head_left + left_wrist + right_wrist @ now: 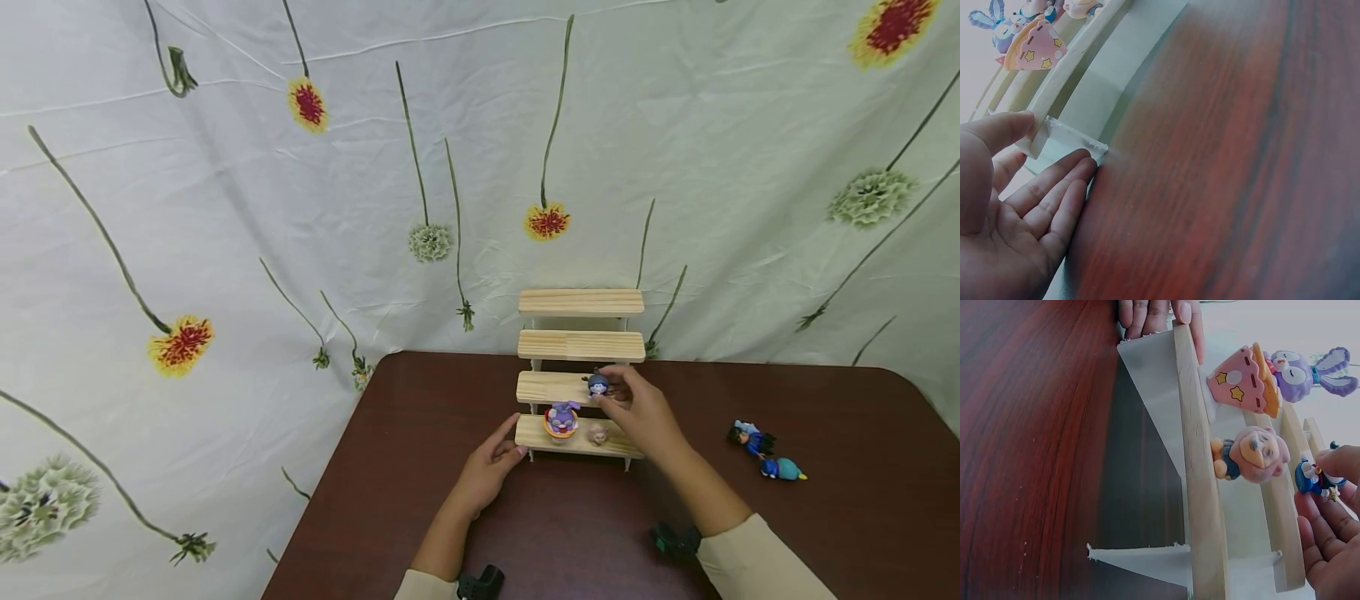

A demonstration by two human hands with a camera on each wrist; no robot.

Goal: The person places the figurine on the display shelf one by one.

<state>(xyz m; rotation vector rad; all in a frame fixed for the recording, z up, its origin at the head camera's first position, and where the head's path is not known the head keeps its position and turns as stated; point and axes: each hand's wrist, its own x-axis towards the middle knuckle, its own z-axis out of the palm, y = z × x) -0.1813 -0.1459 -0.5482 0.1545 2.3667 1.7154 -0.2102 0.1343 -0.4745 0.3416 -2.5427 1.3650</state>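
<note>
I count one four-tier stand (pixel 581 345), one rabbit (pixel 561 418) and one bear (pixel 597 434) lowest, two figurines (pixel 753 439) lying aside. Right hand (pixel 647 417) pinches one blue figure (pixel 597 385); left hand (pixel 482 473) pinches stand's end.

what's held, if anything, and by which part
Right hand pinches the dark-blue figurine, exact spot unclear; left hand pinches the bottom step by its left end.

text: none legible | labels, brands: none legible | numbers, signs: none legible

The dark table (pixel 840 408) bears a tiered wooden stand (pixel 581 345) and two figurines (pixel 752 438).
</note>
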